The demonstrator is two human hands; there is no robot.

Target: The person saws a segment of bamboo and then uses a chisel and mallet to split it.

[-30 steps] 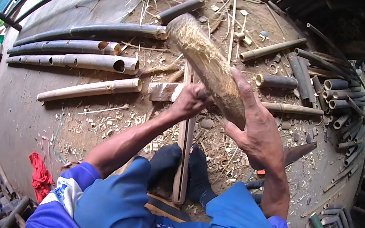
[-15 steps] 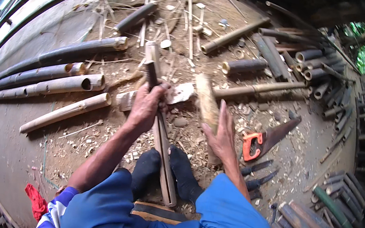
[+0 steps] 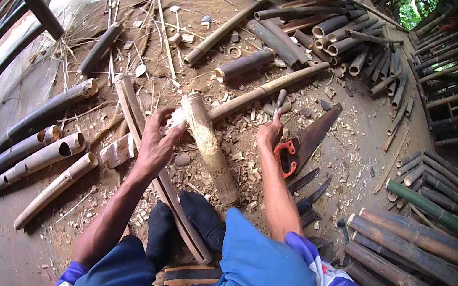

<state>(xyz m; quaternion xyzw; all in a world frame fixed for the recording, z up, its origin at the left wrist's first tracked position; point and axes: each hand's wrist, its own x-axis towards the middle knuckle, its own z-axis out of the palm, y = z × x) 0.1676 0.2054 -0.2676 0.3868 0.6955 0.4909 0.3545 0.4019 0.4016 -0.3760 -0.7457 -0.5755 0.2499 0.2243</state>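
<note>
Bamboo: one billet (image 3: 208, 144), two hands (image 3: 158, 142).

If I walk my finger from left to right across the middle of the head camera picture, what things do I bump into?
Pale bamboo poles → dark split bamboo strip → left hand → thick wooden mallet → right hand → handsaw with an orange handle → green bamboo pole.
</note>
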